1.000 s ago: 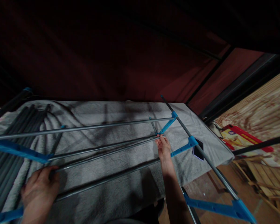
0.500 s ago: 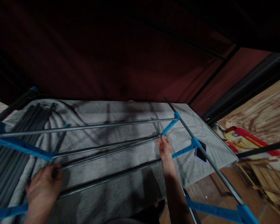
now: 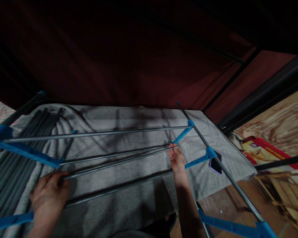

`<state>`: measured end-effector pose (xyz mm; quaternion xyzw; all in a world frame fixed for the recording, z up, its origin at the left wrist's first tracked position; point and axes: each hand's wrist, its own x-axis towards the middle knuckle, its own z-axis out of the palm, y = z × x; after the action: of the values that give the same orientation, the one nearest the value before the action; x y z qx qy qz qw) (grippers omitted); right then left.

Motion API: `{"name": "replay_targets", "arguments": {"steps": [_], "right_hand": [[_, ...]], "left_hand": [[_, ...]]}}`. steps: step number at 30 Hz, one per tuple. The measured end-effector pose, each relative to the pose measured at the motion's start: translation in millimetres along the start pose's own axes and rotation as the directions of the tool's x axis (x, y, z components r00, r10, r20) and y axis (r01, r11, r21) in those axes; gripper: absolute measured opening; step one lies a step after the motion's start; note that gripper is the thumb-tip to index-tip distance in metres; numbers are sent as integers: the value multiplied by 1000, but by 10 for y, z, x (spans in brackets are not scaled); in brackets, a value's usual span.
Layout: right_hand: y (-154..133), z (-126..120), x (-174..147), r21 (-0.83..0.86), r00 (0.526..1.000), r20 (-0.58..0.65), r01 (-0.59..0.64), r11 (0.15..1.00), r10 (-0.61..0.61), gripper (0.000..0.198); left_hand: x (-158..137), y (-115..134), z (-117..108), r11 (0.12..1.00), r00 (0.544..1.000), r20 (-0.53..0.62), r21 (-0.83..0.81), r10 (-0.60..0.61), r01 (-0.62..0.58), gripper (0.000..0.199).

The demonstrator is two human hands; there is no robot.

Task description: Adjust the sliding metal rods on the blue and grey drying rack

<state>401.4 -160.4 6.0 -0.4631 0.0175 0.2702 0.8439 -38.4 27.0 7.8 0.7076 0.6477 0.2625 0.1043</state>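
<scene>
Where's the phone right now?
In the head view, the phone lies on the grey blanket, right of the right hand, partly hidden behind the slanting pole by a blue bracket.

No text can be read. A red and yellow box (image 3: pixel 264 152) at far right bears yellow lettering and a small purple mark, both too blurred.

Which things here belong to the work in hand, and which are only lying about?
In the work:
grey tube, between left hand and right hand
blue brackets
tube bundle, probably

Lying about, apparently:
phone
red-and-yellow box
</scene>
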Motion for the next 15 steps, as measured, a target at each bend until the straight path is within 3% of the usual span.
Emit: {"name": "replay_targets", "arguments": {"steps": [3, 10, 13, 15], "right_hand": [[23, -19, -6, 3, 999, -35, 8, 1000, -8, 23], [80, -205, -50, -27, 999, -53, -14, 1000, 13, 29], [114, -315, -48, -76, 996, -81, -44, 996, 38, 21], [141, -373, -38, -103, 992, -113, -67, 992, 55, 16]], "left_hand": [[20, -44, 25, 996, 1000, 9, -86, 30, -29, 17], [38, -77, 45, 983, 994, -101, -180, -51, 32, 19], [70, -20, 37, 947, 979, -116, -295, -166, 125, 19], [99, 30, 39, 877, 955, -82, -424, -285, 225, 22]]}}
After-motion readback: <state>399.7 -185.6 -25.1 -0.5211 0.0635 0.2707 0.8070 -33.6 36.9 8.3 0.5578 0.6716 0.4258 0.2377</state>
